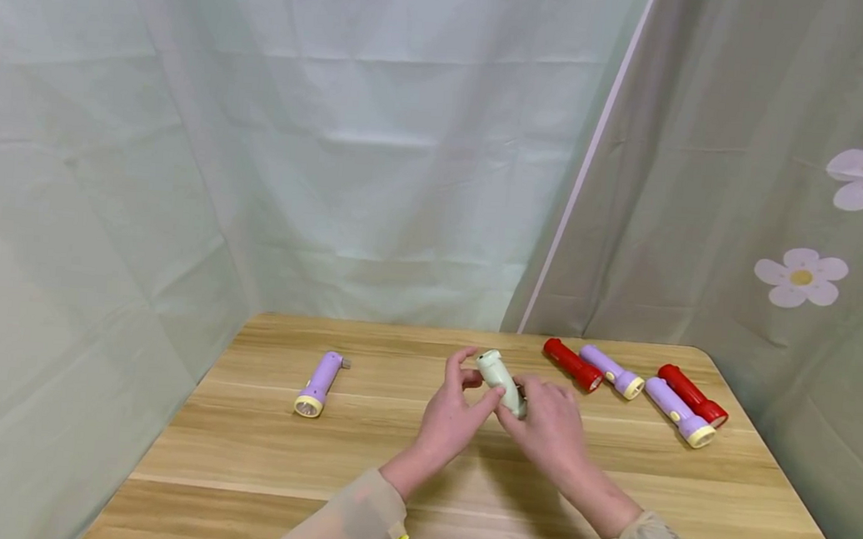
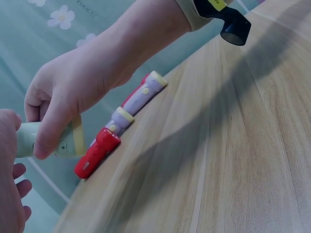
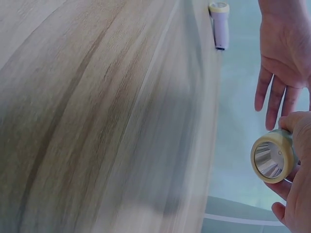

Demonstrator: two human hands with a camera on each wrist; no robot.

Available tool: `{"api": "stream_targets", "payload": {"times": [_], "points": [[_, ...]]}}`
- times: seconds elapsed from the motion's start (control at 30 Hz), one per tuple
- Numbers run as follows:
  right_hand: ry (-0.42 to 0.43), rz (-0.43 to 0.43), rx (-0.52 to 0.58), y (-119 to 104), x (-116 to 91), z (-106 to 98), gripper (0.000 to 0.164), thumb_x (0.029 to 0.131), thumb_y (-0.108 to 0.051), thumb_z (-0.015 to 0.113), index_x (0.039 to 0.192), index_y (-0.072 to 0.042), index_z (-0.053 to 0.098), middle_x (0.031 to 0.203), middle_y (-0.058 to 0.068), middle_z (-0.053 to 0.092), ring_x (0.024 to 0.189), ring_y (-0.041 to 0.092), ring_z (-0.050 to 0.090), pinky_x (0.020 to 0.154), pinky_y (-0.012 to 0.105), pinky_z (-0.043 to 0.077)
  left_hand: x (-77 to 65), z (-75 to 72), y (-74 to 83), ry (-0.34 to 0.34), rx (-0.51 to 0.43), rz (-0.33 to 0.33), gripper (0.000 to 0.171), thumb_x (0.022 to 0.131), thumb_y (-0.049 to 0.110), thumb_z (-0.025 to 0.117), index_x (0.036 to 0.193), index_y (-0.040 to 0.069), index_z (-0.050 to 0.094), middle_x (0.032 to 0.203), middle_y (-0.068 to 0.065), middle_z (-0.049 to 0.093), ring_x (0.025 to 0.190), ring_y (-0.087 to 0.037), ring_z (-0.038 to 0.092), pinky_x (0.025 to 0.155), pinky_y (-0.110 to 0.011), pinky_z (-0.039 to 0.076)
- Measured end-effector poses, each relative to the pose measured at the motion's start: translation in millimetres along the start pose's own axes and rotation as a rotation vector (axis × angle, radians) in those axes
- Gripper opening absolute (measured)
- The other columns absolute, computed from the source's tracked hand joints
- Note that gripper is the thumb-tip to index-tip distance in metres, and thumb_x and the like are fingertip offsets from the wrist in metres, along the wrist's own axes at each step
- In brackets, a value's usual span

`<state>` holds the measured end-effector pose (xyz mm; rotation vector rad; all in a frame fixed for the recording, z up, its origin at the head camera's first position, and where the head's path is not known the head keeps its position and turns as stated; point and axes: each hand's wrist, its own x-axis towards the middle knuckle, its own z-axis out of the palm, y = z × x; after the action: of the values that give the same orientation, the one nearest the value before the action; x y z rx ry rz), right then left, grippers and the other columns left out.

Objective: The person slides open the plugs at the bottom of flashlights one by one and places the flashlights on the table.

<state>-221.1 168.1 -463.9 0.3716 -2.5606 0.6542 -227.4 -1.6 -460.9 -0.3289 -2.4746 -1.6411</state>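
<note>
A pale green flashlight (image 1: 500, 380) with a cream rim is held above the table. My right hand (image 1: 552, 420) grips it near its lens end, with the thumb along the body in the left wrist view. The reflector and lens (image 3: 270, 161) face the right wrist camera. At the other end is my left hand (image 1: 449, 417), its thumb by the flashlight's body. In the right wrist view the left hand's fingers (image 3: 277, 97) look extended, not wrapped round the flashlight. Whether the left thumb presses on it is hard to tell.
On the wooden table (image 1: 260, 466), a purple flashlight (image 1: 321, 385) lies at the left, a small tab sticking out of its tail. Two red flashlights (image 1: 573, 364) and two purple flashlights (image 1: 680, 412) lie at the right. Curtains (image 1: 410, 151) hang behind the table and at its sides.
</note>
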Motion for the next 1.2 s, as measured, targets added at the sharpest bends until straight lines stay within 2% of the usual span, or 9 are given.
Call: {"api": "stream_targets", "payload": {"times": [0.13, 0.33, 0.47, 0.63, 0.77, 0.87, 1.07, 1.2], "points": [[0.018, -0.013, -0.004, -1, 0, 3, 0.037, 0.082, -0.028, 0.083, 0.109, -0.006, 0.068, 0.077, -0.006, 0.06, 0.072, 0.018, 0.054, 0.091, 0.05, 0.044, 0.1, 2.0, -0.2, 0.018, 0.007, -0.002, 0.07, 0.093, 0.049, 0.071, 0.148, 0.028, 0.033, 0.113, 0.002, 0.068, 0.113, -0.024, 0.064, 0.091, -0.049, 0.05], [0.019, -0.014, -0.008, -4, 0, 5, 0.038, 0.081, -0.027, 0.083, 0.11, -0.007, 0.068, 0.079, -0.004, 0.063, 0.072, 0.018, 0.054, 0.092, 0.049, 0.043, 0.5, 3.1, 0.5, 0.032, 0.006, -0.026, 0.07, 0.091, 0.051, 0.073, 0.145, 0.029, 0.033, 0.111, 0.005, 0.068, 0.086, -0.014, 0.063, 0.073, -0.037, 0.047], [0.022, -0.019, -0.015, -5, 0, 7, 0.038, 0.081, -0.026, 0.084, 0.11, -0.007, 0.068, 0.079, -0.004, 0.064, 0.071, 0.018, 0.054, 0.092, 0.049, 0.044, 0.4, 3.6, -0.1, 0.031, 0.005, -0.034, 0.069, 0.092, 0.049, 0.073, 0.144, 0.029, 0.032, 0.108, 0.004, 0.068, 0.081, -0.012, 0.061, 0.068, -0.034, 0.045], [0.019, -0.021, -0.011, -6, 0, 8, 0.038, 0.081, -0.026, 0.084, 0.109, -0.009, 0.067, 0.079, -0.006, 0.062, 0.071, 0.016, 0.052, 0.092, 0.049, 0.044, 0.5, 4.5, -1.2, 0.043, 0.007, -0.037, 0.071, 0.093, 0.047, 0.073, 0.145, 0.025, 0.031, 0.107, 0.004, 0.066, 0.084, -0.014, 0.062, 0.069, -0.034, 0.046], [0.012, -0.016, -0.008, -8, 1, 9, 0.037, 0.081, -0.028, 0.083, 0.109, -0.009, 0.067, 0.079, -0.006, 0.062, 0.071, 0.016, 0.052, 0.093, 0.049, 0.043, 0.2, 4.5, -2.1, 0.055, -0.007, -0.025, 0.071, 0.094, 0.045, 0.072, 0.146, 0.021, 0.031, 0.106, 0.004, 0.065, 0.095, -0.022, 0.065, 0.073, -0.035, 0.047], [0.009, -0.015, -0.018, -10, 2, 9, 0.038, 0.081, -0.029, 0.083, 0.109, -0.008, 0.068, 0.079, -0.006, 0.063, 0.071, 0.017, 0.053, 0.093, 0.05, 0.044, -0.3, 3.8, -2.0, 0.06, -0.028, -0.024, 0.069, 0.094, 0.044, 0.072, 0.145, 0.022, 0.031, 0.107, 0.004, 0.064, 0.101, -0.024, 0.065, 0.075, -0.036, 0.047], [-0.003, -0.011, -0.022, -13, 4, 8, 0.039, 0.082, -0.032, 0.083, 0.108, -0.008, 0.068, 0.077, -0.006, 0.063, 0.068, 0.015, 0.055, 0.095, 0.05, 0.044, -0.8, 2.8, -2.0, 0.069, -0.049, -0.031, 0.065, 0.094, 0.045, 0.071, 0.142, 0.026, 0.032, 0.107, 0.004, 0.064, 0.1, -0.022, 0.064, 0.075, -0.036, 0.047], [-0.014, -0.01, -0.027, -13, 4, 8, 0.038, 0.082, -0.033, 0.082, 0.107, -0.009, 0.067, 0.075, -0.006, 0.064, 0.064, 0.012, 0.056, 0.096, 0.048, 0.044, -1.1, 2.2, -3.0, 0.064, -0.071, -0.029, 0.064, 0.094, 0.043, 0.071, 0.142, 0.025, 0.033, 0.108, 0.002, 0.064, 0.101, -0.022, 0.063, 0.076, -0.036, 0.046]]}}
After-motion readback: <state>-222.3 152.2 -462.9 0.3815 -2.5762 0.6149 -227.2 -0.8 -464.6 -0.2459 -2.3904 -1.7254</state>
